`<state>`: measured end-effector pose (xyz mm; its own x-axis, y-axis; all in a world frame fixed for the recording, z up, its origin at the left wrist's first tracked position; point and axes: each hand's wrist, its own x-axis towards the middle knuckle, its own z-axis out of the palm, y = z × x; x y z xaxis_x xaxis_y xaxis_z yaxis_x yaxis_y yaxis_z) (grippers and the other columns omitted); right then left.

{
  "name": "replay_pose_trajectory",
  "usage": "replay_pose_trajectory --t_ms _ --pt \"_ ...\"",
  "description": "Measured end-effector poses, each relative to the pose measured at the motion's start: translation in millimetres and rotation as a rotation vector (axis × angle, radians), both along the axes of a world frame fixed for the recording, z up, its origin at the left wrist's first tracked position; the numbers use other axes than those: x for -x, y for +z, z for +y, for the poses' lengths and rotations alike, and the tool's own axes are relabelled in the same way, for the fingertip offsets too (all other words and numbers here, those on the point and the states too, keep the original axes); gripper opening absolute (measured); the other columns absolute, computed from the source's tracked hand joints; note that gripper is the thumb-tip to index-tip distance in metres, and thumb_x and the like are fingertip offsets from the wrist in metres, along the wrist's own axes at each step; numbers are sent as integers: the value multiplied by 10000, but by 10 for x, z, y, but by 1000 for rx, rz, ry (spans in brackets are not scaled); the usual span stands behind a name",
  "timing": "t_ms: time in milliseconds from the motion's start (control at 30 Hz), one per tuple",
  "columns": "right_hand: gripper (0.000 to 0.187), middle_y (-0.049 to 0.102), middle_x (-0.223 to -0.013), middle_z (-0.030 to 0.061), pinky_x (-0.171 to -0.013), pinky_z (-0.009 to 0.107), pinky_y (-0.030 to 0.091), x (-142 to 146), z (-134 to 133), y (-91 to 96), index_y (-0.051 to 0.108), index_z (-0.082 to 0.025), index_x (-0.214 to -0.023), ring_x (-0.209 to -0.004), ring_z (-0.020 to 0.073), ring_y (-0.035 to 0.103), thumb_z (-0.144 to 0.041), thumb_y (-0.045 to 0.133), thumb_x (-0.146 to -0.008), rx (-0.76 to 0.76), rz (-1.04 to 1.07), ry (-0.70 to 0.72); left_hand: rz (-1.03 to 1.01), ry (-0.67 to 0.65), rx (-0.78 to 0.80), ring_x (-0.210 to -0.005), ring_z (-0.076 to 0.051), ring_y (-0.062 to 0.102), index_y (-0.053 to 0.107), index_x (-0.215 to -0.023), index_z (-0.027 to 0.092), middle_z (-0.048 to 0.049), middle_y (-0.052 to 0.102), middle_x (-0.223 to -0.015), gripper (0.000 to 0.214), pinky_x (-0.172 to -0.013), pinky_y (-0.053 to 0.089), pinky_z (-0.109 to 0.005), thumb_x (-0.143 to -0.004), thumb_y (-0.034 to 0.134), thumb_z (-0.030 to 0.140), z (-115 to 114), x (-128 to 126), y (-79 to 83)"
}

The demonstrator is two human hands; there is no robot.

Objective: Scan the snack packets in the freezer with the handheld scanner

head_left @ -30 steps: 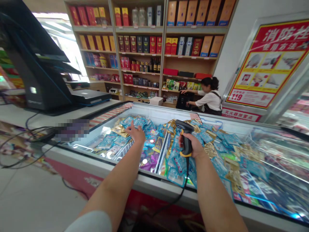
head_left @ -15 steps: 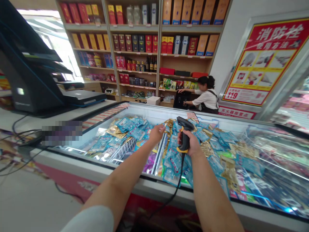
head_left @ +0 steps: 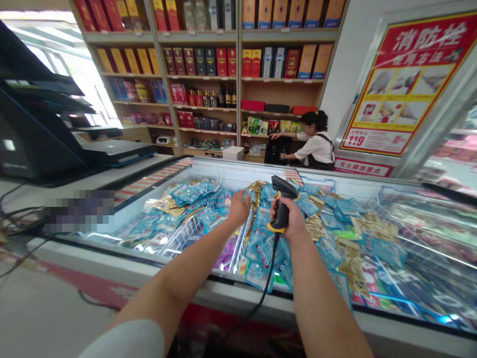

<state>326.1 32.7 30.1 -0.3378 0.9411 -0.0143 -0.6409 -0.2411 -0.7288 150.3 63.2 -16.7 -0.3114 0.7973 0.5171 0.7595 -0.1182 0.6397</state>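
Note:
My right hand [head_left: 295,217] grips a black and yellow barcode scanner [head_left: 282,215] by its handle, its head tipped up and to the left. A black cable hangs from the handle towards me. Just left of it, my left hand [head_left: 239,208] hovers over the freezer with its fingers apart and nothing visible in them. Beneath both hands, a chest freezer [head_left: 233,174] holds heaped blue packets [head_left: 194,191] and gold packets [head_left: 350,266]. A white wire divider [head_left: 241,243] runs between the heaps, below my left hand.
A checkout machine [head_left: 33,134] stands on the counter at left, with loose cables near it. Beyond the freezer, a person [head_left: 320,146] in a white top bends over a black box [head_left: 278,149]. Shelves [head_left: 204,77] of boxes and bottles line the back wall.
My left hand's fingers have opened out from a closer curl. My right hand still holds the scanner. The view has shifted slightly, so the scene sits a little further left.

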Motion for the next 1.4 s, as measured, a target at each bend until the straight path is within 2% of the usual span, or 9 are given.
replay_pose_trajectory --t_ms 200,333,467,633,900,1000,1100,1267,1400 --pt "186 610 -607 -8 -399 215 434 42 -8 12 590 -164 -835 -448 109 525 -258 636 -682 52 50 7 526 -152 323 -1341 -330 351 569 -1269 233 -92 521 -1370 451 -1083 278 -521 -833 556 348 -538 694 160" --pt "162 607 -599 -4 -405 217 445 54 5 -16 598 -158 -820 -449 109 526 -250 635 -691 68 72 15 533 -370 602 -1354 -337 341 539 -1326 274 -72 487 -1419 684 -1082 299 -454 -696 688 497 -783 1209 380" --pt "163 602 -598 -5 -409 217 448 49 9 -34 601 -163 -828 -453 110 525 -247 637 -692 68 94 34 551 -407 651 -1259 -315 452 547 -1322 257 -86 518 -1385 754 -1051 333 -388 -621 759 436 -887 1382 519" --pt "151 599 -600 -4 -403 221 444 25 9 -48 602 -160 -824 -452 112 526 -244 629 -701 58 81 40 647 -265 628 -1130 -337 504 662 -1109 235 -108 645 -1097 584 -931 400 -408 -590 774 476 -905 1319 501" --pt "153 620 -621 8 -399 224 437 49 -7 -87 614 -159 -849 -449 113 522 -253 633 -729 31 6 97 633 -92 527 -1054 -319 537 622 -914 193 -118 623 -1017 475 -882 411 -393 -564 774 476 -952 1364 372" --pt "135 622 -614 13 -398 216 438 76 -25 -87 618 -148 -831 -446 109 528 -249 636 -743 21 -35 80 476 -99 482 -900 -262 600 593 -905 208 -76 643 -917 374 -808 437 -352 -642 713 446 -904 1370 362" --pt "134 625 -609 16 -394 210 438 93 -26 -87 621 -143 -815 -438 105 531 -257 640 -747 16 -57 67 192 -115 289 -860 -211 618 553 -970 225 -46 651 -928 279 -752 457 -310 -756 600 398 -745 1442 419" --pt "128 633 -628 17 -399 217 448 92 -7 -103 625 -145 -819 -447 108 538 -258 631 -758 4 -66 66 -104 375 -55 -669 -158 583 497 -1114 234 -16 613 -836 317 -651 455 -279 -807 527 308 -329 1712 621" --pt "135 629 -620 12 -399 215 445 89 0 -111 623 -144 -829 -441 105 535 -259 631 -759 8 -52 75 -88 592 -5 -841 -233 615 594 -993 196 -61 632 -863 227 -771 468 -357 -793 552 295 -85 1943 698"
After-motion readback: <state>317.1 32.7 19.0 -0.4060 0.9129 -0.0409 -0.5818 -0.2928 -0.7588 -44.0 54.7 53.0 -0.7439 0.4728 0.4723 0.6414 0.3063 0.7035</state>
